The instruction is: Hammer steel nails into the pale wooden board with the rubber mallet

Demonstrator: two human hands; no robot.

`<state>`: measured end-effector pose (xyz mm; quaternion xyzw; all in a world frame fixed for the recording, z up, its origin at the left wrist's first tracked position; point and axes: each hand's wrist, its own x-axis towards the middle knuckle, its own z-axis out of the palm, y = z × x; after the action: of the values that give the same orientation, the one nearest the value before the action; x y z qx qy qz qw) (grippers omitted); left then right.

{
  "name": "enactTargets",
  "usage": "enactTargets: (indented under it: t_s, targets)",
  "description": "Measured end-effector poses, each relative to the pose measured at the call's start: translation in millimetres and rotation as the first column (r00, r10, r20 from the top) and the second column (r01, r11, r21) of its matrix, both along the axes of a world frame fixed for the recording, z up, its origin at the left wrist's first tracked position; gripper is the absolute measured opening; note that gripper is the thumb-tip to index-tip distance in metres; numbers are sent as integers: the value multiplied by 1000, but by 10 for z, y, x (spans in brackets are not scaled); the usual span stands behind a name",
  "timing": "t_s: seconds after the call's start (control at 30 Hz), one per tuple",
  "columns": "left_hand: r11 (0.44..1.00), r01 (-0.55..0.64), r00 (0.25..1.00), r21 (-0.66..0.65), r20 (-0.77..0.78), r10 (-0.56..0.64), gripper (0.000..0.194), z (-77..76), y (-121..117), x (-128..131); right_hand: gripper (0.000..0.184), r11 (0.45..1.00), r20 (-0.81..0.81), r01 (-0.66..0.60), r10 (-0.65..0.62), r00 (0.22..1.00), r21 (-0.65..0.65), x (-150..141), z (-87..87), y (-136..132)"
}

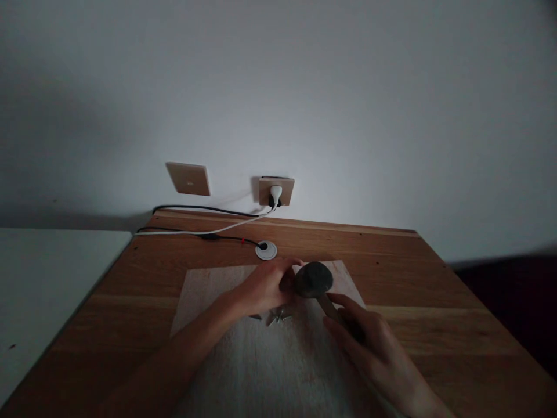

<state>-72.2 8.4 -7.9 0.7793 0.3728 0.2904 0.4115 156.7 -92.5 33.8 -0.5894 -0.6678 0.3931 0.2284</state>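
Observation:
My right hand (pixel 369 342) is wrapped round the wooden handle of a hammer (pixel 314 280), whose dark head hangs over a pale wooden board (pixel 217 296) on the table. Just left of the hammer head, my left hand (pixel 267 285) has its fingers pinched together; what they hold is too small to make out. Several small nails (pixel 278 316) lie on the board just below my left hand.
The board lies on a brown wooden table (pixel 413 278) against a white wall. A white cable grommet (pixel 266 250) sits behind the board. Black and white cables (pixel 204 232) run along the back edge to a wall socket (pixel 276 191). A white surface (pixel 43 273) adjoins the table's left side.

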Motion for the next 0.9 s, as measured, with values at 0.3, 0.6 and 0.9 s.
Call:
enactTargets:
  t_s: [0.3,0.6,0.9]
  targets:
    - [999,-9,1000,-32,-25,8,54,32,-10,14,56,998,-55,62,-62,997,0,53,-95,-64]
    - [999,42,999,-24,31,-41,49,10,3,-7,62,999,-83,45,-46,995,-13,46,-125,-92]
    - [999,29,999,-28,37,-28,50,12,-1,8,67,999,-50,31,-32,998,-14,47,-159,-94]
